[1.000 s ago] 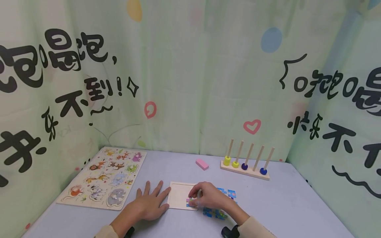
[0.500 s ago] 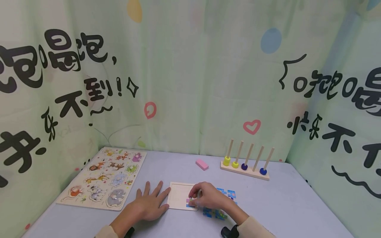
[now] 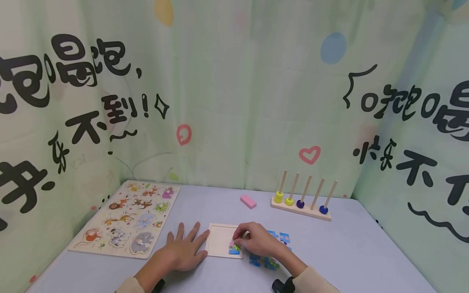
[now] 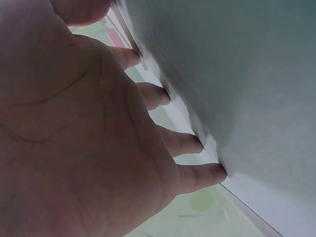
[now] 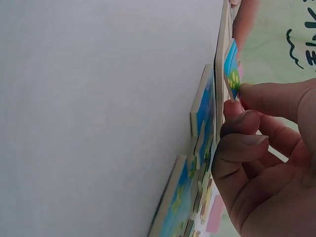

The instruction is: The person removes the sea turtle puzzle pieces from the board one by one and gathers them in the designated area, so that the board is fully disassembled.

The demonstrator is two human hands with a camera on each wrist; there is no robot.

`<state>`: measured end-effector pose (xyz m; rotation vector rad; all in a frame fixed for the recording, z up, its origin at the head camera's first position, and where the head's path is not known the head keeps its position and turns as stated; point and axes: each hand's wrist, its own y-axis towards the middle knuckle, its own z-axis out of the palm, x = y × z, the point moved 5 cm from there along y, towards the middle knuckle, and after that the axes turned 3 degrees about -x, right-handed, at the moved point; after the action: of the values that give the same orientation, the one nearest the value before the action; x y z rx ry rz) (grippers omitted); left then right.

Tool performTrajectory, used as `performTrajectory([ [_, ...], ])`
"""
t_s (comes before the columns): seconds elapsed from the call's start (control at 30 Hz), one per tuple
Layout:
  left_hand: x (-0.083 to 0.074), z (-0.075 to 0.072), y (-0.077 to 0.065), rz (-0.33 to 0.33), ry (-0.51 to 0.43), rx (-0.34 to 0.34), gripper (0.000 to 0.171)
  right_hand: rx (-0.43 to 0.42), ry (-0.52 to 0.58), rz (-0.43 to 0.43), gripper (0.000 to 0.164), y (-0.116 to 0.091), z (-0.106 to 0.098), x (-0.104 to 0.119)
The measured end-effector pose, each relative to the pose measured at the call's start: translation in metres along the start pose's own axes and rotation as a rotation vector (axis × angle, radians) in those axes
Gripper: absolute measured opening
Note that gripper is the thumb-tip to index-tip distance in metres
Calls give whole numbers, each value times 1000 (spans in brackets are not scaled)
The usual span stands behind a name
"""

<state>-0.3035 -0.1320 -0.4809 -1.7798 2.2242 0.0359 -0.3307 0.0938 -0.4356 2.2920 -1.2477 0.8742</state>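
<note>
A blue, green and pink jigsaw piece (image 3: 234, 248) is at the lower right corner of a shallow wooden puzzle tray (image 3: 218, 241). My right hand (image 3: 257, 239) pinches this piece at its edge between thumb and finger. Seen from the right wrist, the piece (image 5: 231, 69) is slightly tilted against the tray. My left hand (image 3: 183, 252) rests flat on the table with fingers spread, its thumb and index fingertips at the tray's left edge. In the left wrist view, the palm and fingers of the left hand (image 4: 118, 128) hold nothing.
Several loose jigsaw pieces (image 3: 283, 237) lie right of the tray, partly under my right forearm. A pink block (image 3: 248, 202) lies behind the tray. A peg stand with beads (image 3: 300, 209) stands at back right, and an animal puzzle board (image 3: 124, 219) lies on the left.
The right hand's fingers have shifted slightly up and right, showing more of the piece in the tray corner. The left hand stays in place.
</note>
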Motion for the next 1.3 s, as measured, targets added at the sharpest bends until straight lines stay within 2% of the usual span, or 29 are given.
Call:
performTrajectory([
  [0.67, 4, 2, 1, -2, -7, -4, 68, -33, 43, 8, 4, -9, -12, 0],
  [0.97, -1, -5, -7, 29, -19, -1, 67, -22, 56, 18, 3, -29, -27, -15],
  [1.3, 2, 1, -2, 45, -20, -24, 68, 3, 87, 61, 6, -57, -46, -40],
])
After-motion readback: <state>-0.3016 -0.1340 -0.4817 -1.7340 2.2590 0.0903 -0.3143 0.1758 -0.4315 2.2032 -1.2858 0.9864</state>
